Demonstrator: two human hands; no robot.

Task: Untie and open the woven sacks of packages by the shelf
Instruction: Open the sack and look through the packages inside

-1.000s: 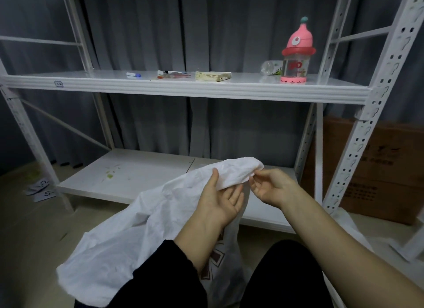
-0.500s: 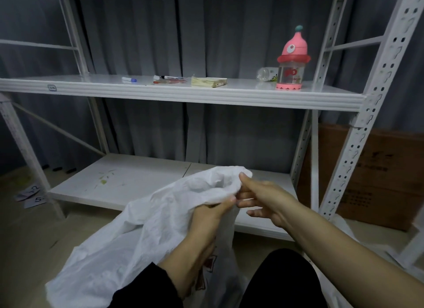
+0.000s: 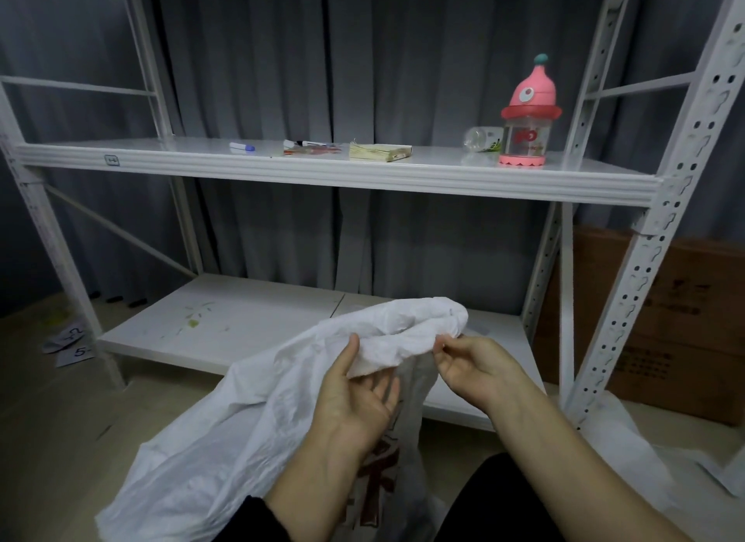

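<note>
Holding the bunched top of the white woven sack (image 3: 258,412), the left hand (image 3: 354,396) lies palm up with its thumb pressed over the fabric and its fingers curled beneath. At 3 o'clock from it, the right hand (image 3: 475,370) pinches the sack's twisted end between thumb and fingertips. The sack droops toward 7 o'clock over the floor, in front of the white shelf (image 3: 338,174). On the shelf's upper board, at 1 o'clock, stands a pink bottle (image 3: 526,122); a cardboard box (image 3: 661,323) sits at 3 o'clock.
</note>
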